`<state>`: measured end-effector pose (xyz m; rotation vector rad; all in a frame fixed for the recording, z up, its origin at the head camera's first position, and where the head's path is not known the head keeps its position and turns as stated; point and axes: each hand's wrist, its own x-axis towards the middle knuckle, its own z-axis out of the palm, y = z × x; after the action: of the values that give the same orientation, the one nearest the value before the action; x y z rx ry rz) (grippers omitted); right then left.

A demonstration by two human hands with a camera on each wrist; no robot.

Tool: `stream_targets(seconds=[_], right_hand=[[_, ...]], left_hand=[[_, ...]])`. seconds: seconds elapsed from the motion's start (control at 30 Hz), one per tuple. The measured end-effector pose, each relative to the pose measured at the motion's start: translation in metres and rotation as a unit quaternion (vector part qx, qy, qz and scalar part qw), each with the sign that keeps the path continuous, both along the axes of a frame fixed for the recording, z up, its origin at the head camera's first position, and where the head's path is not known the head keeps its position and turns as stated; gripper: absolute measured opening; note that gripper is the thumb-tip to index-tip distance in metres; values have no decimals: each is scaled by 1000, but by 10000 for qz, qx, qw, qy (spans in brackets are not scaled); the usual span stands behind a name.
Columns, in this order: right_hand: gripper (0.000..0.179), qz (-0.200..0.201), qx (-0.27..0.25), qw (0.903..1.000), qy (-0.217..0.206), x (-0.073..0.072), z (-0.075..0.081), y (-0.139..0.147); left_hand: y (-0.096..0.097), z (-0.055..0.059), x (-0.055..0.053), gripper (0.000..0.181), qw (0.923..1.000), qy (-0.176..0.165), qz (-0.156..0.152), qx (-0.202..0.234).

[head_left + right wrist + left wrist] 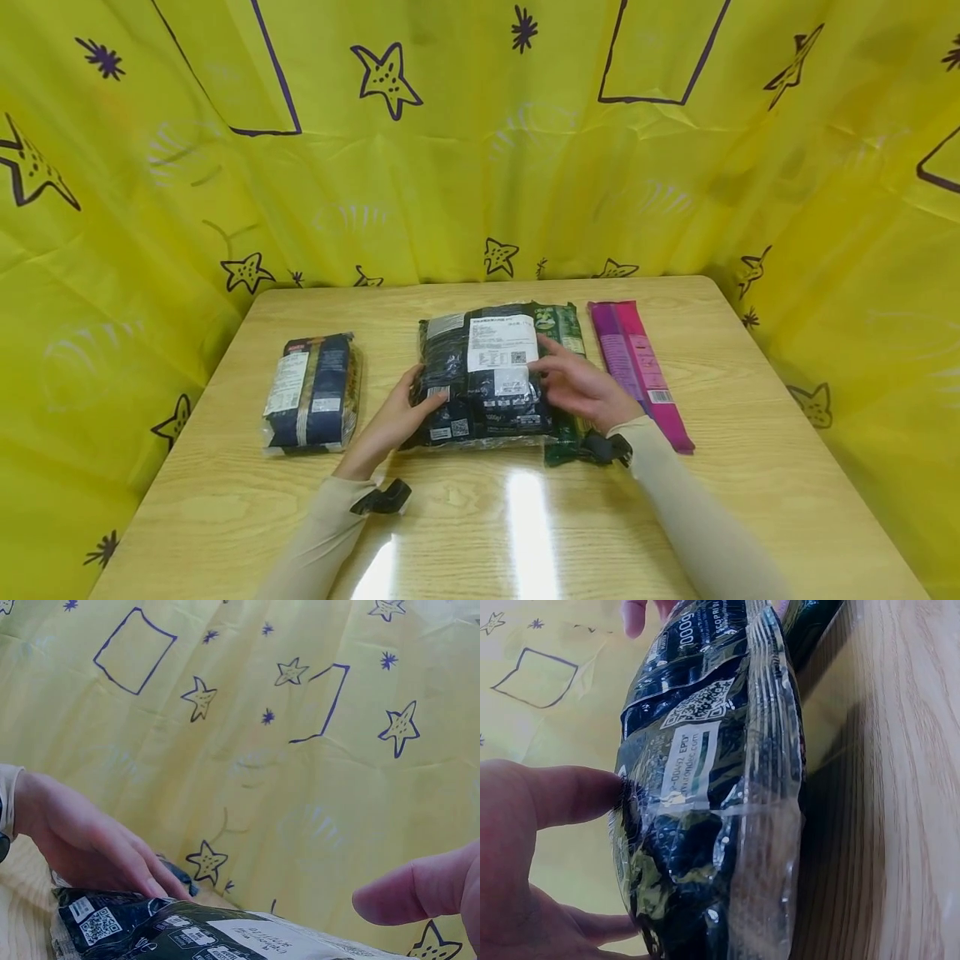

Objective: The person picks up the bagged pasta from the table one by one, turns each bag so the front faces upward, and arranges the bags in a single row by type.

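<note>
A dark, glossy plastic packet (442, 367) with white labels and a clear crimped edge lies in the middle of the table, marked 1000g in the left wrist view. My left hand (397, 417) grips its left end, thumb on top and the other fingers at the far side. Over its right end hovers my right hand (588, 390), index finger stretched toward the white label (501, 343). In the right wrist view the right thumb (412, 892) stands apart from the packet. A green packet (562, 450) lies partly hidden beneath the right hand and the dark packet's right edge.
Left of the hands lies a blue packet (330, 392) with a clear side and a white label. A slim pink and purple packet (641, 375) lies at the right. Yellow curtain (450, 208) with drawn stars surrounds the wooden table (465, 517) at the back and sides.
</note>
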<state>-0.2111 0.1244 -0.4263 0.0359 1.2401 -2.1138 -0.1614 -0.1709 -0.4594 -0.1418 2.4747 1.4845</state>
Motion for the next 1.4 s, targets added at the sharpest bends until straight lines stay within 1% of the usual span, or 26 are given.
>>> stream_targets(seconds=[0.17,0.33,0.5,0.6,0.9,1.03,1.27,1.4], right_hand=[[89,20,31,10000,92,0,5,7],[88,76,183,9997,168,-1,9,12],[88,8,259,9995,154,-1,14,15],[90,-50,184,9997,136,0,16,17],[93,-83,102,9994,331,0,20,23],[91,-116,111,9989,440,1,25,26],[90,-113,323,9974,635,3,31,32],[90,-220,276,9967,726,4,34,35]], left_hand=[[5,1,-2,85,10000,21,-82,-1],[11,1,-4,83,9999,37,-116,74],[17,1,-6,81,9999,99,-102,80],[20,0,-7,80,9998,113,-99,95],[30,-2,-10,78,9993,140,-146,324],[35,-2,-11,78,9988,140,-144,457],[43,-3,-11,76,9976,175,-100,656],[48,-4,-12,75,9960,180,-86,874]])
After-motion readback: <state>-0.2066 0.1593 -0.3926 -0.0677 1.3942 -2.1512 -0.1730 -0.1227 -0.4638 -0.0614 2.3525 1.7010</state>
